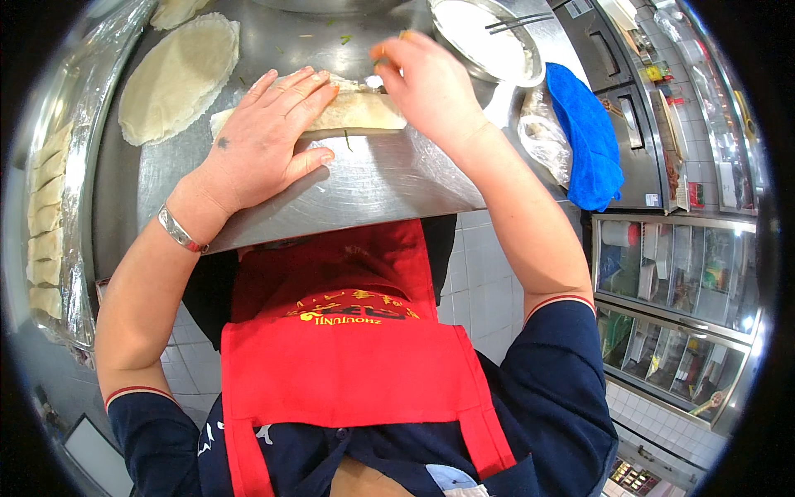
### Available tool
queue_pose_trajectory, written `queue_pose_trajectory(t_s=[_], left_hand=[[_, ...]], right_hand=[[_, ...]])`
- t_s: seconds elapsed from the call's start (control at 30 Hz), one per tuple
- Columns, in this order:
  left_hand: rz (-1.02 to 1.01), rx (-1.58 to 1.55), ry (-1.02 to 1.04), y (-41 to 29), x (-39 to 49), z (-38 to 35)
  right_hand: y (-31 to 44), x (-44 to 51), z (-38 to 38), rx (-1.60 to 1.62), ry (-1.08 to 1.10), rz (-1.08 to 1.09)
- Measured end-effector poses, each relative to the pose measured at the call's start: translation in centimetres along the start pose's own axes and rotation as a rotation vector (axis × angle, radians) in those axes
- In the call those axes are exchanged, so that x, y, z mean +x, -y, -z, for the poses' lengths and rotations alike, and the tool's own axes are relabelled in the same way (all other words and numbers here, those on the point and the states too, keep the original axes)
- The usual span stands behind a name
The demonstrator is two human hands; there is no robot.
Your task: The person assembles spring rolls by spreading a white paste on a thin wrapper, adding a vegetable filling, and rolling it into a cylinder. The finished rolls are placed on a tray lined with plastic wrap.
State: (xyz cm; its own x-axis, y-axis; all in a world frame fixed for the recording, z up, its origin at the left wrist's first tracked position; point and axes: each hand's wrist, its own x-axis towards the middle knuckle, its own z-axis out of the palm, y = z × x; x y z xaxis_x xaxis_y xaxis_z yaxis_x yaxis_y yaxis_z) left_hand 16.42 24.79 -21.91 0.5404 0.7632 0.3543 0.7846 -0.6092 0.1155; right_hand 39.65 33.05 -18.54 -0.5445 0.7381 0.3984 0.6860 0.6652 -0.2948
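A pale, folded dough wrapper (363, 114) lies lengthwise near the front edge of the steel worktop (273, 214). My left hand (268, 127) rests flat across its left part, palm down, thumb apart on the near side, hiding much of the wrapper. Over its right end is my right hand (428, 84), with bent, blurred fingers and orange bits on the fingertips. A small dark or green bit shows by those fingers; whether they pinch it is unclear. Left of my hands, a flat oval dough sheet (180, 77) lies on the steel.
A steel bowl of white contents (481, 37), with dark chopsticks (518, 23) across its rim, stands at upper right. Beside it are a clear plastic bag (543, 133) and a blue cloth (584, 140). Several folded dough pieces (46, 230) line a plastic-wrapped tray at far left.
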Motion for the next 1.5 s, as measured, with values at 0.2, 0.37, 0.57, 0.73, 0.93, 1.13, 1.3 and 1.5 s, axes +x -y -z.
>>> queue_pose_trajectory(t_s=[0.2,0.37,0.57,0.73,0.93,1.13,1.3,1.5], left_hand=[[-0.002,-0.026,0.007,0.3,0.1,-0.3],[0.060,-0.442,-0.026,2.0,-0.2,0.0],[0.211,-0.784,-0.208,2.0,-0.5,0.4],[0.064,-0.302,-0.163,1.4,0.3,0.4],[0.202,-0.402,-0.166,1.8,0.6,1.0],[0.189,-0.100,-0.224,2.4,-3.5,2.3],[0.209,-0.182,-0.197,2.4,-5.5,3.0],[0.452,-0.382,-0.256,3.2,-3.8,1.8]], right_hand=[[2.6,2.1,-3.4,0.677,-0.062,0.080],[0.6,1.4,-6.4,1.234,-0.111,-0.255],[-0.6,2.3,-7.1,1.377,-0.141,-0.299],[1.0,0.1,-4.2,0.871,-0.330,-0.074],[1.2,-3.9,-1.8,0.019,-0.046,0.150],[0.2,-4.2,-2.7,-0.126,-0.154,0.205],[0.5,-6.1,-1.0,-0.011,-0.084,0.213],[0.0,-4.4,-0.7,0.120,-0.048,-0.001]])
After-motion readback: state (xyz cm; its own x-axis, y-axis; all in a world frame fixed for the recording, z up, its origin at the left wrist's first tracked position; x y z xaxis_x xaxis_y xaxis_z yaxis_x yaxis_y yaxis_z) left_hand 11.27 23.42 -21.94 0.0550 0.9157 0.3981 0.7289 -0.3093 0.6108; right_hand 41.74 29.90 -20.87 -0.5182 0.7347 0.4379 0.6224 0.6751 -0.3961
